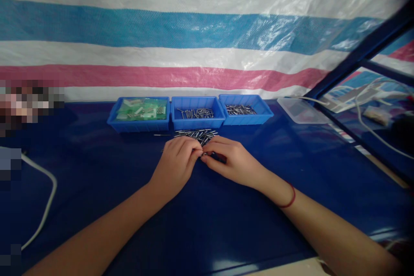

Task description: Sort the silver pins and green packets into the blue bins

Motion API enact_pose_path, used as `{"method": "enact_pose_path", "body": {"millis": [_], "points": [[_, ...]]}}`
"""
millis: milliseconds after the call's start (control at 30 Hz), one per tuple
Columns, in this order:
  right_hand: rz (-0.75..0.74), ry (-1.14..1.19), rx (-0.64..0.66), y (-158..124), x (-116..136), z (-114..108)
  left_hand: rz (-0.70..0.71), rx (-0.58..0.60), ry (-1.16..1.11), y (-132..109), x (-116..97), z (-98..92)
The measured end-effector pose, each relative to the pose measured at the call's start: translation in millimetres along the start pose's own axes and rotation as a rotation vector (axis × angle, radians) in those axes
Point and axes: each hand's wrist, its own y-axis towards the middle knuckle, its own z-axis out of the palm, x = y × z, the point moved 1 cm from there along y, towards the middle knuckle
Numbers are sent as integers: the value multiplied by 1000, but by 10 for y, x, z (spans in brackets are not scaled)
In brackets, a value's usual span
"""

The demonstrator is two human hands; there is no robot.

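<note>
L hand (176, 159), R hand (237, 159), both pinching tiny metal pc (204, 153), nr pin pile (197, 134)

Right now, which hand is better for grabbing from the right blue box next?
Probably the right hand: it sits nearer the right blue box, and the left hand is farther across. Both seem to pinch something small beside the metal pile, so neither looks free.

- 1 left hand (177, 157), 1 right hand (237, 159)
- 3 blue bins (199, 123)
- 1 metal pin pile (194, 134), pins uncountable
- 1 clear plastic piece (302, 112)
- 1 red wristband (293, 197)
</note>
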Motion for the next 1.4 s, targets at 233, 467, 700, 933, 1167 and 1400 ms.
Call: {"method": "enact_pose_path", "body": {"millis": [233, 467, 700, 933, 1167, 1400], "points": [[-5, 182, -36, 8, 24, 33, -39, -29, -187, -4, -38, -18], [16, 193, -66, 9, 35, 47, -31, -58, -259, 9, -14, -33], [49, 185, -77, 6, 3, 53, -36, -86, -258, 15, 12, -30], [61, 199, -85, 14, -20, 62, -26, -101, -257, 21, 0, -38], [97, 227, -97, 12, -30, 76, -25, -100, -254, 24, -1, -24], [128, 230, -148, 21, -34, 67, -38, -91, -254, 19, -17, -32]]}}
